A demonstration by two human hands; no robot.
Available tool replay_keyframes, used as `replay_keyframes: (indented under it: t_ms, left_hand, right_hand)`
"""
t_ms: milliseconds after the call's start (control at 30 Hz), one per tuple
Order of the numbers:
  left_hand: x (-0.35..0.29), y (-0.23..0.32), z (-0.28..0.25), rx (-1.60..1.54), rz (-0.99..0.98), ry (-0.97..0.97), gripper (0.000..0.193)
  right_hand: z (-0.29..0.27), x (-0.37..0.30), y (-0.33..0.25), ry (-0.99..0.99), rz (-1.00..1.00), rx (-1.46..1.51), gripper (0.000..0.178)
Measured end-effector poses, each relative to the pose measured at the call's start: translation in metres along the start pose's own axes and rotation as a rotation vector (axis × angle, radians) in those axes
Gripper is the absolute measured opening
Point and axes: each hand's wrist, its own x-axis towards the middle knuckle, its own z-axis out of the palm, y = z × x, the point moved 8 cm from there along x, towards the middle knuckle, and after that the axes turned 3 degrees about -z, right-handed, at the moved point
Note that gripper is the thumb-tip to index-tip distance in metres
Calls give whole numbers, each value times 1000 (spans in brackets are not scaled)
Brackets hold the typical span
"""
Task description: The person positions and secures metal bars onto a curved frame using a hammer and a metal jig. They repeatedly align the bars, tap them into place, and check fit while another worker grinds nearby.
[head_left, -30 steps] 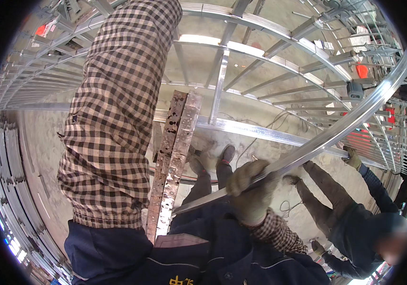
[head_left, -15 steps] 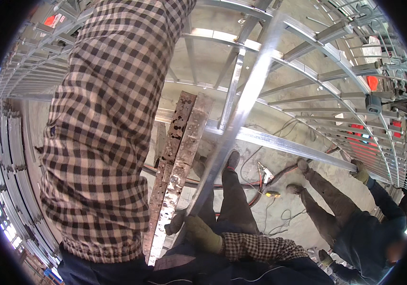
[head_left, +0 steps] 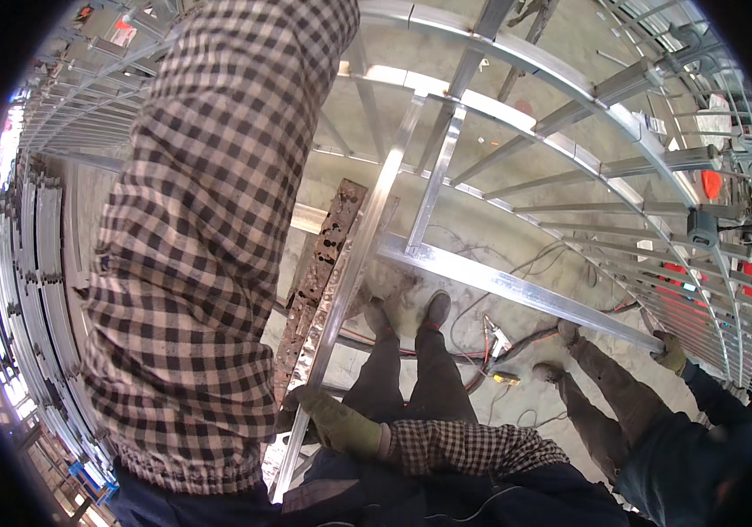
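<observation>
My right hand (head_left: 336, 423), in an olive glove with dark fingers, is closed around the lower part of a long shiny metal bar (head_left: 359, 246). The bar slants up and away, its far end near the curved rail of a metal frame (head_left: 560, 146). A rusty, pitted steel beam (head_left: 332, 235) runs just left of the bar. My left arm (head_left: 200, 220), in a brown checked sleeve, reaches up across the left side and leaves at the top edge; its hand is out of sight.
At right, a co-worker's gloved hand (head_left: 671, 353) is on the end of a metal crosspiece (head_left: 517, 285). Cables (head_left: 481, 373) and a yellow tool (head_left: 506, 379) lie on the floor near the feet. Stacked metal profiles (head_left: 49, 255) stand far left, and racks of bars line the right.
The far end of the bar has swung left, so it now lies closer along the rusty beam. My right hand has shifted slightly left with it.
</observation>
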Motion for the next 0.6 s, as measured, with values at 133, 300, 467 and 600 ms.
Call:
replay_keyframes:
  t_ms: [133,300,467,600]
  left_hand:
    - [-1,-7,7,-359,-244,-22,54]
    - [-11,-20,10,-467,-512,-12,50]
    - [-7,-25,12,-400,-446,10,47]
    - [4,-1,-5,-365,-199,97,50]
  right_hand:
    - [18,-12,-30,-53,1,13,45]
    - [-34,4,-117,167,-225,56,40]
    - [-112,21,-224,504,-287,-158,32]
    - [-139,43,-289,520,-387,-136,25]
